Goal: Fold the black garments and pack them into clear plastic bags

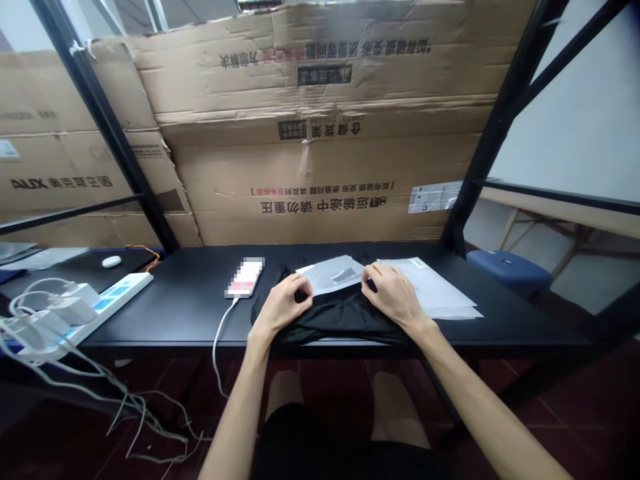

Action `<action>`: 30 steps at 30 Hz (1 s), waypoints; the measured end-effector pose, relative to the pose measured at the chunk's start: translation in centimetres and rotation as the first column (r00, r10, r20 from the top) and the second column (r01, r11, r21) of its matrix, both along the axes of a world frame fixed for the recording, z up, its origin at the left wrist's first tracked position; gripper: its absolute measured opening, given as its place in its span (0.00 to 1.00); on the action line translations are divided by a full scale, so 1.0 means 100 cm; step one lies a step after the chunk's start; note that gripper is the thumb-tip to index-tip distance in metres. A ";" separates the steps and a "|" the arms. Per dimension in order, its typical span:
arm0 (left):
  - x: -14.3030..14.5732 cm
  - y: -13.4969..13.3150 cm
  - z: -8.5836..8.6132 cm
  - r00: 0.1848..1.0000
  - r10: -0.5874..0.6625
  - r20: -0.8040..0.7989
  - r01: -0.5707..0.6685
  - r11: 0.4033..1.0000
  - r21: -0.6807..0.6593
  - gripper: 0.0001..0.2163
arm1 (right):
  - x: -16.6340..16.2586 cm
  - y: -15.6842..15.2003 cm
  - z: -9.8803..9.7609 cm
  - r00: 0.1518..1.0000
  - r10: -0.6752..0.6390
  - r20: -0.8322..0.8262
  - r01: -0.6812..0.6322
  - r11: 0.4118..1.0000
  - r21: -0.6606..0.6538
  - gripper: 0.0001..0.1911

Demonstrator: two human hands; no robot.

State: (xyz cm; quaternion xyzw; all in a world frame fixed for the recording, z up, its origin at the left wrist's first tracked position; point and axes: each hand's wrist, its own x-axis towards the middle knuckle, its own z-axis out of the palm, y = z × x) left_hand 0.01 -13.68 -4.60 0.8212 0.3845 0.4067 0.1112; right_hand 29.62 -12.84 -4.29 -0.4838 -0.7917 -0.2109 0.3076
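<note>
Now | left hand, right hand | both on black garment

One bare left hand, one bare right hand, one black folded cloth garment, one translucent plastic sleeve, one stack of white sheets, one smartphone, one white oblong power strip, one white oval computer mouse, one blue stool.

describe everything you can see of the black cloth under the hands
The black cloth looks like a soft, matte fabric, possibly a garment, bunched in folds on the black table near its front edge. The left hand and right hand press on it, and a translucent plastic sleeve lies over its far part.
</note>
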 end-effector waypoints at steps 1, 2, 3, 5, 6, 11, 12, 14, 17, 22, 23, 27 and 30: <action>0.001 0.000 0.001 0.999 0.039 -0.011 -0.039 0.999 0.022 0.07 | 0.001 0.001 0.001 0.999 0.031 0.008 -0.032 0.999 0.009 0.06; 0.002 0.000 0.001 0.997 0.074 -0.026 -0.072 0.996 0.055 0.08 | 0.001 0.001 0.001 0.998 0.063 0.018 -0.063 0.998 0.015 0.06; 0.004 0.000 0.003 0.994 0.098 -0.046 -0.093 0.991 0.097 0.08 | -0.001 0.001 0.002 0.995 0.096 0.031 -0.097 0.995 0.016 0.06; 0.012 0.001 0.006 0.989 0.103 -0.108 -0.081 0.979 0.188 0.08 | -0.007 0.000 0.004 0.982 0.175 0.065 -0.176 0.984 0.001 0.07; 0.016 0.001 0.007 0.984 0.088 -0.152 -0.053 0.973 0.223 0.08 | -0.011 -0.001 0.005 0.973 0.217 0.079 -0.217 0.976 -0.011 0.08; 0.037 0.009 0.011 0.941 0.075 -0.330 0.024 0.958 0.285 0.06 | -0.029 -0.002 0.006 0.913 0.387 0.128 -0.386 0.922 -0.032 0.11; 0.038 0.010 0.011 0.939 0.089 -0.332 0.015 0.955 0.296 0.04 | -0.030 -0.001 0.005 0.907 0.403 0.126 -0.403 0.915 -0.027 0.11; 0.038 0.013 0.009 0.942 0.105 -0.317 0.000 0.949 0.315 0.02 | -0.029 0.000 0.004 0.904 0.414 0.106 -0.414 0.910 -0.022 0.11; 0.036 0.014 0.007 0.948 0.104 -0.299 0.000 0.944 0.330 0.06 | -0.024 0.001 0.001 0.922 0.384 0.054 -0.383 0.923 -0.018 0.11; 0.039 0.013 0.007 0.944 0.066 -0.323 0.050 0.940 0.339 0.06 | -0.021 0.002 -0.002 0.917 0.400 -0.012 -0.400 0.916 -0.021 0.12; 0.040 0.012 0.007 0.944 0.062 -0.324 0.055 0.939 0.340 0.07 | -0.021 0.002 -0.002 0.913 0.407 -0.013 -0.407 0.913 -0.018 0.12; 0.040 0.012 0.006 0.945 0.043 -0.324 0.068 0.944 0.322 0.05 | -0.020 0.001 -0.001 0.921 0.389 0.032 -0.390 0.921 0.003 0.12; 0.038 0.012 0.005 0.946 0.055 -0.321 0.051 0.949 0.312 0.03 | -0.020 0.000 -0.002 0.926 0.372 0.069 -0.373 0.928 0.004 0.15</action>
